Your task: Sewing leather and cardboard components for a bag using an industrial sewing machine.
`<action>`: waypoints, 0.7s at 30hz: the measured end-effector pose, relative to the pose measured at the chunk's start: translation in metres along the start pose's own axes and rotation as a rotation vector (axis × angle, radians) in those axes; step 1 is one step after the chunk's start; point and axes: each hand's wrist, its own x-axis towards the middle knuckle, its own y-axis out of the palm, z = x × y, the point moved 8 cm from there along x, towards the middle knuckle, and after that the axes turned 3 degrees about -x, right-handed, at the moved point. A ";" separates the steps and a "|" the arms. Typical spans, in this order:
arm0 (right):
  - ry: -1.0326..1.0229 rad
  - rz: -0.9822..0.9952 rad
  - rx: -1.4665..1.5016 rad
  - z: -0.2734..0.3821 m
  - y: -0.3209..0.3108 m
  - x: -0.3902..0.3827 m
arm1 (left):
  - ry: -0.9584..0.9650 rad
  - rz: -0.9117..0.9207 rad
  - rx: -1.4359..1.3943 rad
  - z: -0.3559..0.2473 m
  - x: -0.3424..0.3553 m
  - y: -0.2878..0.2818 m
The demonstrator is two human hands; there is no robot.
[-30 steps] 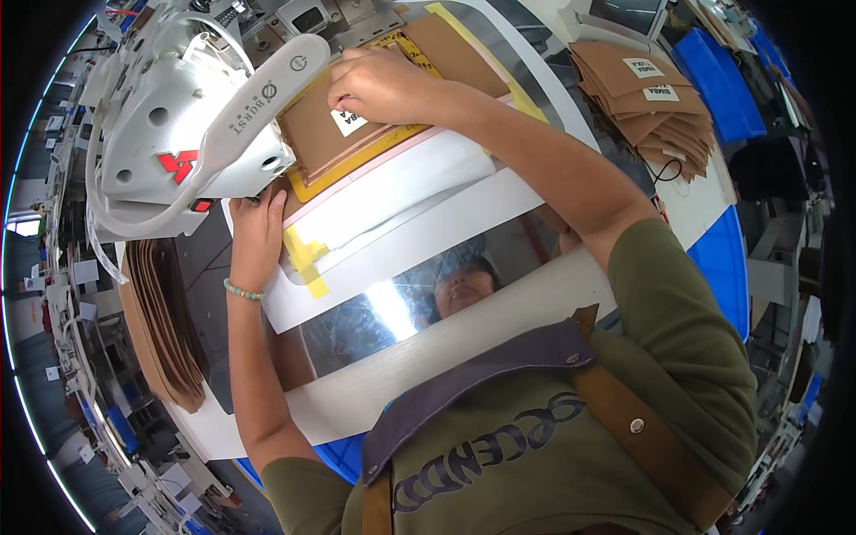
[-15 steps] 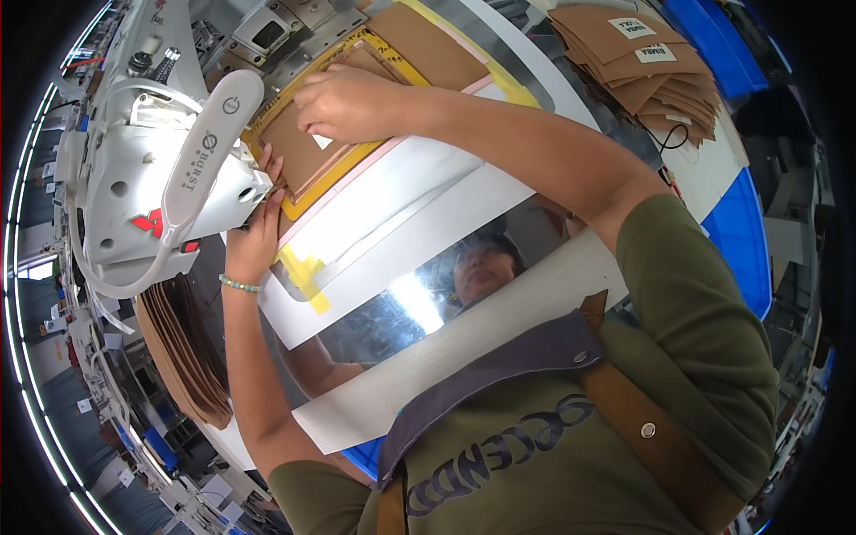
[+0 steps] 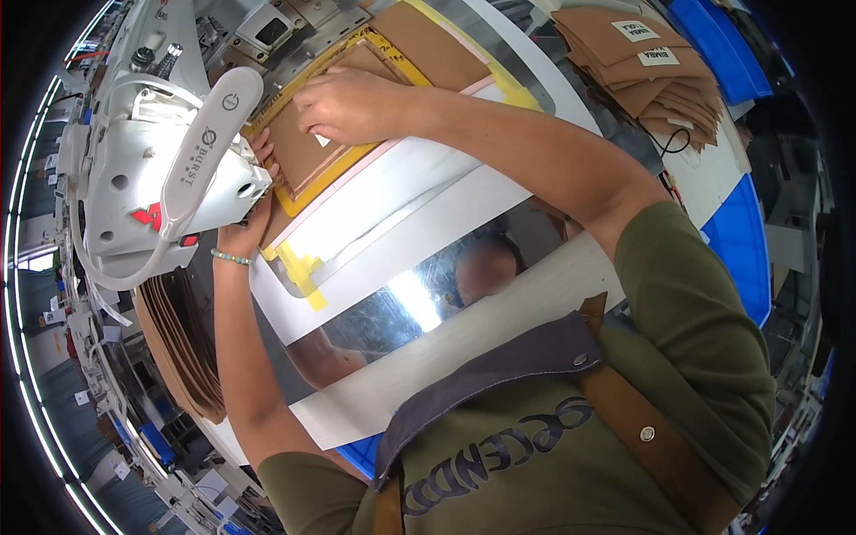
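A brown flat panel [image 3: 290, 152] lies inside a yellow-edged template frame [image 3: 306, 200] on the sewing machine's bed. My right hand [image 3: 352, 105] reaches over the panel from the right, its fingers bent and closed at a small white label [image 3: 322, 140] that pokes out beneath them. The fingertips' exact hold is partly hidden. On the frame's left edge rests my left hand [image 3: 253, 209], with its fingers stretched out beside the panel. The white sewing machine head [image 3: 143, 192] and its lamp [image 3: 209, 143] cover part of that hand.
White sheeting [image 3: 392, 201] with yellow tape [image 3: 301, 272] lies in front of the frame, beside a shiny metal plate [image 3: 374, 308]. Brown pieces are stacked at the far right [image 3: 633, 67] and lower left [image 3: 183, 357]. Blue bins [image 3: 740, 250] stand at the right.
My left hand has slid left and slightly away along the frame's edge, further behind the machine head. My right hand stays almost in the same place at the white label.
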 end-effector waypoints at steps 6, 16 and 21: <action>-0.173 0.117 0.062 0.030 0.009 -0.001 | -0.117 -0.073 -0.304 0.012 -0.003 0.000; -0.180 0.244 0.052 0.036 0.012 -0.003 | -0.068 -0.074 -0.404 0.007 0.000 -0.005; -0.167 0.240 0.048 0.035 0.012 0.000 | 0.011 -0.019 -0.253 0.008 -0.003 -0.003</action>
